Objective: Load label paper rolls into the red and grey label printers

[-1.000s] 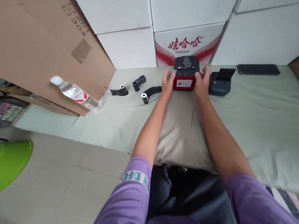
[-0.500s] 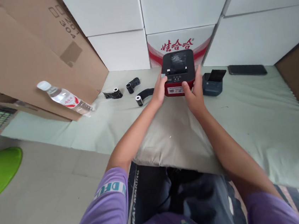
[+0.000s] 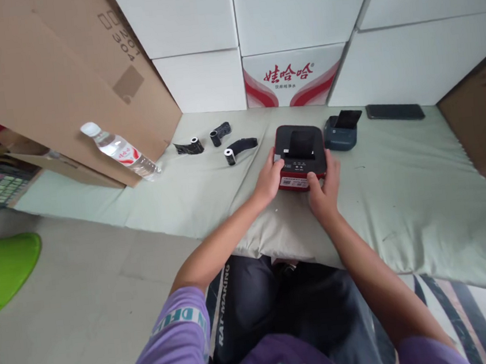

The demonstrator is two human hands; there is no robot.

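Both hands are on the red-and-black printer (image 3: 300, 154) at once, the left hand (image 3: 268, 180) wrapped round its near left corner and the right hand (image 3: 324, 188) gripping its front right edge, thumb up on the lid, and the machine sits half on the pale green mat (image 3: 421, 186) and half on the beige cushion (image 3: 287, 235) over the person's lap. Soft footing, that; my worry is it tips or slides toward the knees if either grip slackens, since the cushion gives under it. Big cardboard sheet (image 3: 41, 81) leaning on the left has "201" and "304" printed beside small boxes, and it looks poised to slump onto the water bottle (image 3: 119, 153) propped against it. White cartons (image 3: 302, 2) stack up behind; one carton (image 3: 293, 78) shows red Chinese characters with red swooshes, a smaller line beneath too fine to read. Dark blue printer (image 3: 342, 131) with its lid raised stands just beyond the red one, close enough to get knocked. Black phone (image 3: 394, 111) lies flat further right. Three small rolls (image 3: 216, 143) trail black ribbon on the mat and could roll away if the mat is jolted. The white sticker on the red printer's front is unreadable; the purple sleeve (image 3: 179, 322) reads partly "DFU", and the dark trousers (image 3: 255, 302) say "RAT-MAKING".
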